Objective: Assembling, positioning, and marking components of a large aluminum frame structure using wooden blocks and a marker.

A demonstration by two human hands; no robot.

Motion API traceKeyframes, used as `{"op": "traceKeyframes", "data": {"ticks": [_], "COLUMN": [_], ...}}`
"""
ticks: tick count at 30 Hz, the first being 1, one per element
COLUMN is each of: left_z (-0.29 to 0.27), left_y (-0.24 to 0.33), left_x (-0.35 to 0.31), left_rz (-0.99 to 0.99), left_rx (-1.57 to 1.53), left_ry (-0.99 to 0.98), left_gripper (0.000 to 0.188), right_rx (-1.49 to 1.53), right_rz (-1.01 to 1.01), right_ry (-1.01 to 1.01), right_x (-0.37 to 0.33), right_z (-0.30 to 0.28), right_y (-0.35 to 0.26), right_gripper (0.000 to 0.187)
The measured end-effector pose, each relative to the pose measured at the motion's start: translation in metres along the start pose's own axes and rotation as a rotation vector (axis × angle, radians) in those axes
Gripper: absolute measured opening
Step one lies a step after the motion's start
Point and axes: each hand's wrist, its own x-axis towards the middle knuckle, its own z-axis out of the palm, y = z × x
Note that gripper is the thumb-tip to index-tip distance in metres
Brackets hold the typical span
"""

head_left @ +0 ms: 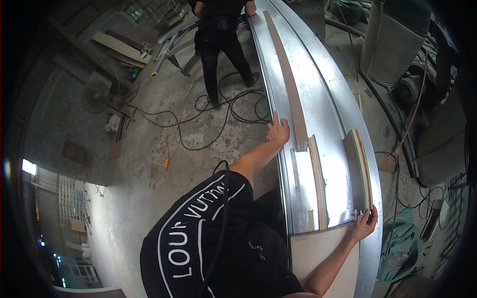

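Observation:
A long shiny metal panel (333,185) with raised edges runs from near me to the far end. My left hand (278,131) rests on its left edge, index finger and thumb stretched apart, the other fingers partly hidden. At the near right, my right hand (365,226) has its fingers closed around the near end of a stack of layered board strips (361,171). Another bundle of thin strips (318,181) lies along the middle, beside a metal ruler (296,176). A long brown strip (289,84) stretches away beyond it. A pale board (325,253) lies below my right wrist.
A person in dark clothes (222,39) stands at the panel's far left. Black cable (231,102) coils on the concrete floor, with an orange object (166,163) nearby. Green sheeting (400,243), a motor (411,88) and large grey cylinders (395,47) stand to the right.

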Motion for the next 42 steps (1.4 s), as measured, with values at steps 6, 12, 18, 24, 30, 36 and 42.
{"op": "traceKeyframes", "data": {"ticks": [6,12,18,24,30,36,42], "left_z": [-0.002,0.003,0.005,0.008,0.007,0.003,0.012], "left_y": [0.0,-0.001,-0.002,-0.004,-0.003,-0.003,-0.007], "left_x": [-0.001,0.002,0.003,0.004,0.003,0.003,0.006], "left_rz": [-0.009,0.002,0.014,0.018,0.023,-0.01,0.023], "left_rx": [-0.013,0.002,0.006,0.015,0.016,-0.006,0.015], "left_ry": [0.001,0.016,0.035,0.044,0.041,0.002,0.038], "left_gripper": [0.056,0.056,0.055,0.055,0.055,0.056,0.054], "right_rx": [0.011,0.025,-0.015,0.001,-0.004,-0.007,-0.03], "right_rz": [0.01,0.011,0.021,-0.004,-0.011,-0.009,0.014], "right_ry": [0.002,0.017,-0.036,0.006,-0.014,-0.005,-0.003], "right_x": [-0.001,-0.001,0.002,-0.001,-0.002,-0.003,-0.003], "right_z": [0.0,0.0,-0.008,0.002,-0.001,0.005,0.0], "right_y": [0.0,0.003,0.008,0.001,-0.001,-0.005,-0.003], "right_gripper": [0.024,0.024,0.023,0.024,0.024,0.025,0.026]}}
